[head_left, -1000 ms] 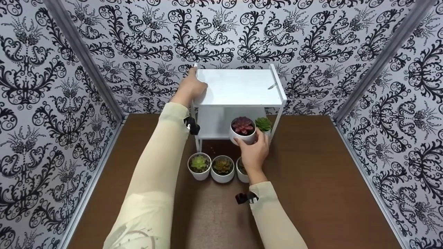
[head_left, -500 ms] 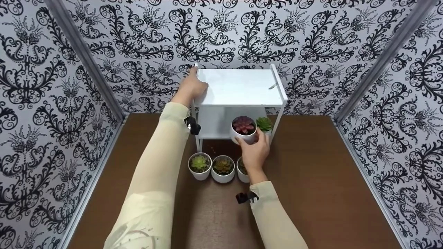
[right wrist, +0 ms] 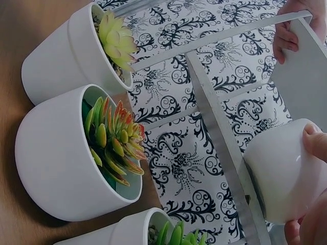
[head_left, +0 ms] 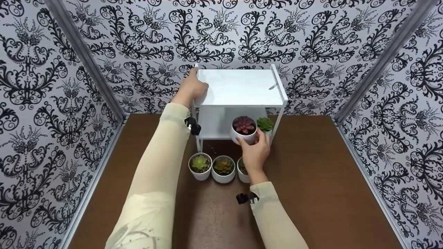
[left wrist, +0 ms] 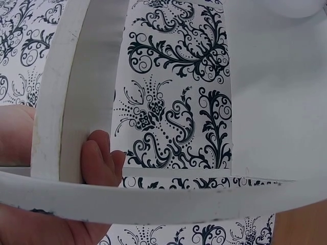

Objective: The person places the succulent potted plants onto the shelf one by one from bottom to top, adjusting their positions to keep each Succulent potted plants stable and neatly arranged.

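My left hand (head_left: 192, 89) grips the left side of a white two-tier shelf (head_left: 238, 86) near its top; in the left wrist view its fingers (left wrist: 98, 161) curl round the side panel. My right hand (head_left: 256, 152) holds a white pot (head_left: 243, 138) with a dark red succulent (head_left: 244, 125), thumb on one side, fingers on the other. This pot is at the front edge of the lower tier (head_left: 215, 121); in the right wrist view its base (right wrist: 281, 168) appears to meet that edge. Beside it, a bright green succulent (head_left: 265, 123) stands at the lower tier's right end, its pot partly hidden.
Before the shelf, a row of white pots stands on the brown table (head_left: 311, 173): a pale green succulent (head_left: 200, 163), a reddish-green one (head_left: 223, 166), and one (head_left: 243, 171) partly hidden by my right hand. Patterned walls (head_left: 221, 34) enclose the back and sides.
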A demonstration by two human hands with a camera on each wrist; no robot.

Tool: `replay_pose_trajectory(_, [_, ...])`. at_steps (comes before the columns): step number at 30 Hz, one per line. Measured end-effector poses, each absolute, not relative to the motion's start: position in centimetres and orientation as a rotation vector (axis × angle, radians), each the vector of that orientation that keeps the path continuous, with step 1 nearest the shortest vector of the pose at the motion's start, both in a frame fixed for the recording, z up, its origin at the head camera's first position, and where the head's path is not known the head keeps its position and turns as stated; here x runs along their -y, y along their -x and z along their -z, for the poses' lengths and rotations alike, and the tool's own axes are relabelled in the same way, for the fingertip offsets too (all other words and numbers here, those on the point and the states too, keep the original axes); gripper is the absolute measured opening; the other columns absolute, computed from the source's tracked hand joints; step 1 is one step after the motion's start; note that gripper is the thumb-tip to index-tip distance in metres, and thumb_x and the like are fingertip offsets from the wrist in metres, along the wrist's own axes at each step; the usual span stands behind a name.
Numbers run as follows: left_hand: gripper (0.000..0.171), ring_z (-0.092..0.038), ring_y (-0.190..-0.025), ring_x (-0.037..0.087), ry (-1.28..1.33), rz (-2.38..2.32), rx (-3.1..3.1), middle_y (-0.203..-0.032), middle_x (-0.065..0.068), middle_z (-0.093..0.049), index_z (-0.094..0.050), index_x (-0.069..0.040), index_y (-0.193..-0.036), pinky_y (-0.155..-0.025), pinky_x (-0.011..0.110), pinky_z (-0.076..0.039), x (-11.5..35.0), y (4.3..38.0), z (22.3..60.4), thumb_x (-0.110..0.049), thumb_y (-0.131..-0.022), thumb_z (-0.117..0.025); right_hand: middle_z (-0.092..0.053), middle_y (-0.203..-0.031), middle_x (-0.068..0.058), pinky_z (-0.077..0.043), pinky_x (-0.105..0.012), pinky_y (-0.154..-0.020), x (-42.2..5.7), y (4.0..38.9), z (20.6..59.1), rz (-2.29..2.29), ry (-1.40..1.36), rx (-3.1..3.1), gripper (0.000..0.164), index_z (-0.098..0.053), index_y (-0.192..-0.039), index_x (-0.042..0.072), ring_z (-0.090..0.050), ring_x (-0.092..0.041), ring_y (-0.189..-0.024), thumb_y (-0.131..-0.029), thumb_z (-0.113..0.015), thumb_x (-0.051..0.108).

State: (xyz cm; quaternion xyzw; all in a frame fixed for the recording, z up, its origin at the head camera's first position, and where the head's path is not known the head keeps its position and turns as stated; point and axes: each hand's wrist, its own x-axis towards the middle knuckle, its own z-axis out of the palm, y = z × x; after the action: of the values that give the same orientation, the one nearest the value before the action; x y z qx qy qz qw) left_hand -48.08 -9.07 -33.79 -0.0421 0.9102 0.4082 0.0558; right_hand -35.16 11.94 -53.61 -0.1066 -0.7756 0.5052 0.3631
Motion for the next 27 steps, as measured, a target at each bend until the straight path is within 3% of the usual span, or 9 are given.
replay_pose_trajectory(8, [0.088,-0.037,-0.158,0.037,0.133,-1.253,-2.755,-0.173,0.017,-0.034,-0.008,-0.023,-0.172,-0.132,0.050,-0.032,9.02,48.10,33.79,-0.018,-0.101,-0.059,-0.065,-0.108,-0.019,-0.059,-0.050,-0.092,-11.92,35.31,53.71,-1.285,0.275,1.979,0.066,-0.073,-0.127,0.001,-0.066,-0.034,-0.102,-0.069,-0.101,0.018])
replay_pose_trajectory(18, [0.088,-0.042,-0.155,0.036,0.142,-1.289,-2.728,-0.172,0.018,-0.035,-0.008,-0.025,-0.172,-0.128,0.050,-0.039,9.12,47.99,33.82,-0.018,-0.101,-0.060,-0.067,-0.108,-0.019,-0.059,-0.046,-0.092,-11.93,35.29,53.45,-1.296,0.283,1.986,0.065,-0.074,-0.125,0.000,-0.066,-0.035,-0.103,-0.069,-0.102,0.018])
replay_pose_trajectory(27, [0.089,-0.038,-0.157,0.036,0.159,-1.290,-2.720,-0.174,0.017,-0.033,-0.007,-0.025,-0.172,-0.130,0.050,-0.035,9.11,47.88,33.58,-0.019,-0.101,-0.060,-0.067,-0.108,-0.019,-0.060,-0.045,-0.092,-11.89,35.51,53.57,-1.289,0.276,1.975,0.062,-0.074,-0.123,0.001,-0.067,-0.033,-0.102,-0.069,-0.101,0.015])
